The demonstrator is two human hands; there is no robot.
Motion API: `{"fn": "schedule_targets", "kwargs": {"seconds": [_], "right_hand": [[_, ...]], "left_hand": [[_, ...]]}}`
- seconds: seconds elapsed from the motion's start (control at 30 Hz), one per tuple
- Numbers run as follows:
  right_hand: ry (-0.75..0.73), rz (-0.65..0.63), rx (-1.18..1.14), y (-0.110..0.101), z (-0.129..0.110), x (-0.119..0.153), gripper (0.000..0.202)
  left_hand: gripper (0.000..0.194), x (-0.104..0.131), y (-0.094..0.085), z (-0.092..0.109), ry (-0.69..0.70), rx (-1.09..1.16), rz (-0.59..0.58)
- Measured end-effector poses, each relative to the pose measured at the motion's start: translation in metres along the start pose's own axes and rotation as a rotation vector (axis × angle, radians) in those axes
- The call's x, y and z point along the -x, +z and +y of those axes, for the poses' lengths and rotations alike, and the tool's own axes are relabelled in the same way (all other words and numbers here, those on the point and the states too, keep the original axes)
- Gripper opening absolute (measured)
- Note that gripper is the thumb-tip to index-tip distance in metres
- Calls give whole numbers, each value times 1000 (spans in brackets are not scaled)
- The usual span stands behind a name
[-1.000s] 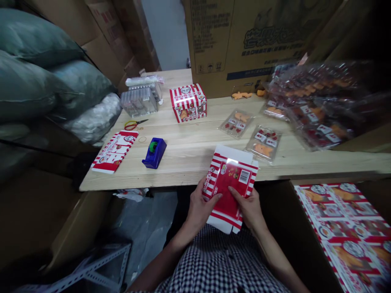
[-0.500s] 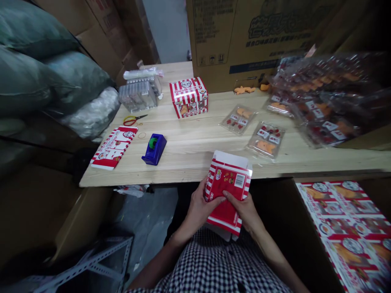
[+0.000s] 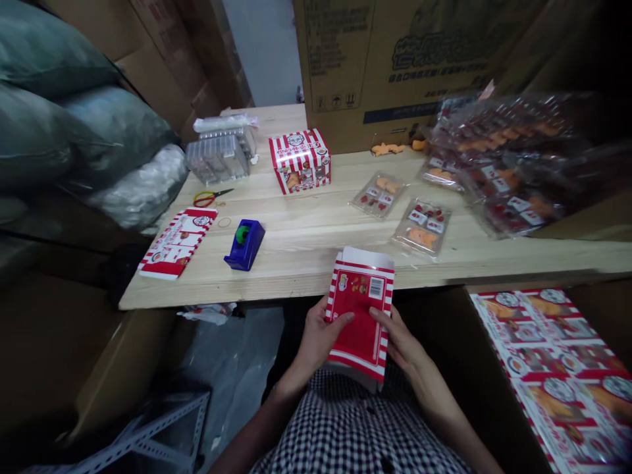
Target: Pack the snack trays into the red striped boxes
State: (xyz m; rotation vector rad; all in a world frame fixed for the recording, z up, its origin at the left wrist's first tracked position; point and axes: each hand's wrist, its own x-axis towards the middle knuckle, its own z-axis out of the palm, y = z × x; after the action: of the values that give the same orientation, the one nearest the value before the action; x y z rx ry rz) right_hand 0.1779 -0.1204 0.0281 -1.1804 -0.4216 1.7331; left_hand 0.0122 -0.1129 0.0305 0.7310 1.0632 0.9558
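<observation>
A red and white striped carton (image 3: 358, 322), its barcode side up and a white flap at its far end, is held over my lap by the table's front edge. My left hand (image 3: 318, 332) grips its left side, thumb on the red face. Round the right side, my right hand (image 3: 402, 336) closes with its thumb on top; the fingers underneath are hidden. Beyond the carton, two clear packs lie on the table: one pack (image 3: 422, 228) nearer and another pack (image 3: 379, 195) farther back. Each shows orange food-shaped pieces and small cards.
On the wooden table (image 3: 296, 257) are a blue tape dispenser (image 3: 245, 245), scissors (image 3: 210, 197), a flat carton (image 3: 178, 243), a standing striped box (image 3: 301, 161) and clear plastic trays (image 3: 217, 158). Bagged packs (image 3: 508, 171) pile up at right. Below them, a large box holds several printed cartons (image 3: 553, 368).
The carton has turned slightly and lies flatter between my hands. My right thumb has shifted away from the left one towards the right edge. The view has moved a little.
</observation>
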Motion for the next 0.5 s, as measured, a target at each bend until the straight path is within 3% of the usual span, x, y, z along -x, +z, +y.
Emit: {"fn": "schedule_targets", "kwargs": {"seconds": [0.17,0.27,0.37,0.5], "right_hand": [[-82,-105,-2,-19,-2,-6,50],[-110,-70,-21,-22,3,-17,48],[-109,-16,-21,-20,9,-23,42],[-28,-138,1,-20,16,-24,42]], "left_hand": [[46,0,-6,9,-17,24,-89],[47,-1,-9,11,-8,31,-116],[46,-12,-17,9,57,65,-103],[48,-33,-31,1,75,192,-103]]}}
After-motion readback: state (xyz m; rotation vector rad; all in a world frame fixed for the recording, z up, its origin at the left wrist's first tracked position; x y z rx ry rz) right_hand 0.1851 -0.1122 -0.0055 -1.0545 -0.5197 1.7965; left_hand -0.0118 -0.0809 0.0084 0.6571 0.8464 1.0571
